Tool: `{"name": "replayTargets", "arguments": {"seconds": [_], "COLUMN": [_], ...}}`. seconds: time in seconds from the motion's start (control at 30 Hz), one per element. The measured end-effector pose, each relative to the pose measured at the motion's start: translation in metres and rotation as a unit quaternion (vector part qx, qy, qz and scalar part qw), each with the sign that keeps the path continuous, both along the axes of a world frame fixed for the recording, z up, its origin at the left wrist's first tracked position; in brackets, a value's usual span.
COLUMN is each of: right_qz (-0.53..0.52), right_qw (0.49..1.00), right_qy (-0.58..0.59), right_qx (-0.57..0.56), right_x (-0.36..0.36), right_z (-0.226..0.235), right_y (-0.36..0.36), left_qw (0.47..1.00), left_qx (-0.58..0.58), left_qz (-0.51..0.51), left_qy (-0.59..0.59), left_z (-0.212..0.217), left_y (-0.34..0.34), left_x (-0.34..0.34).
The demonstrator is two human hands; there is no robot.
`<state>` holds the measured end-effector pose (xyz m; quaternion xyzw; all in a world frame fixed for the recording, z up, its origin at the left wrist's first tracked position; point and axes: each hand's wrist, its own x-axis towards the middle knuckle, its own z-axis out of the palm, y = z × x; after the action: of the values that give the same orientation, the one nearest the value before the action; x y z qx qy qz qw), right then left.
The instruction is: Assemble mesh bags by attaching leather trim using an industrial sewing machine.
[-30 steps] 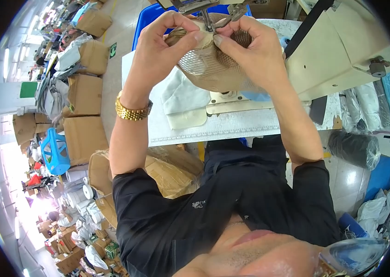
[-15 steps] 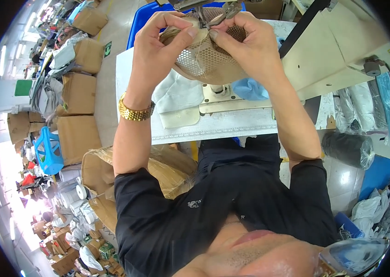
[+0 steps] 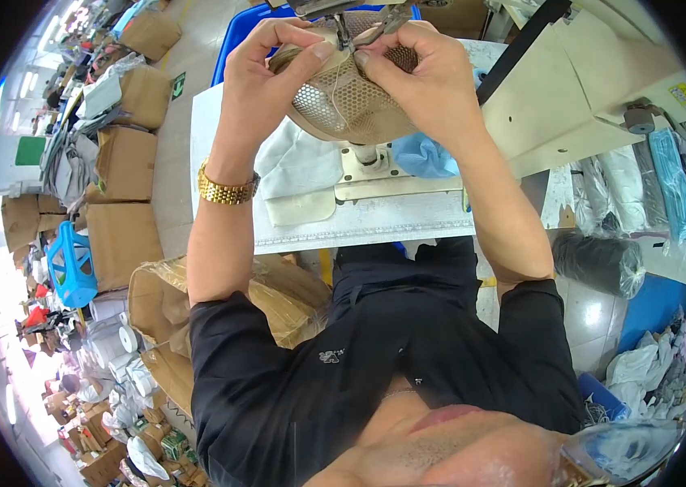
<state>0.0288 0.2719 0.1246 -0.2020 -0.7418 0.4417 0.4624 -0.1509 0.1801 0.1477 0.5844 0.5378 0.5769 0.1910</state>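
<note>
Cardboard boxes (image 3: 120, 166) line the floor at left. The left hand (image 3: 266, 77), gold watch (image 3: 227, 191) at the wrist, pinches the tan mesh shoe upper (image 3: 347, 101) shut-fingered. The upper sits raised under the sewing machine (image 3: 570, 89) needle. The right hand (image 3: 424, 77) grips its other edge, fingers closed.
</note>
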Motion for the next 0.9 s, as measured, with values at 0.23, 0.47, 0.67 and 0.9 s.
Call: {"name": "replayTargets", "arguments": {"seconds": [0.23, 0.47, 0.67, 0.9], "right_qz": [0.009, -0.004, 0.011, 0.019], "right_qw": [1.0, 0.994, 0.997, 0.999], "right_qy": [-0.017, -0.019, -0.012, -0.001], "right_qx": [0.017, 0.11, 0.072, 0.025], "right_x": [0.009, 0.007, 0.007, 0.006], "right_z": [0.003, -0.006, -0.004, -0.003], "right_y": [-0.002, 0.003, 0.003, 0.001], "left_qw": [0.997, 0.989, 0.975, 0.976], "left_qx": [0.028, 0.059, 0.097, 0.099], "left_qz": [0.045, 0.086, 0.123, 0.156], "left_qy": [0.05, 0.107, 0.156, 0.116], "left_z": [-0.007, -0.009, -0.011, -0.011], "left_y": [0.0, 0.001, 0.005, 0.004], "left_x": [0.002, 0.006, 0.007, 0.019]}}
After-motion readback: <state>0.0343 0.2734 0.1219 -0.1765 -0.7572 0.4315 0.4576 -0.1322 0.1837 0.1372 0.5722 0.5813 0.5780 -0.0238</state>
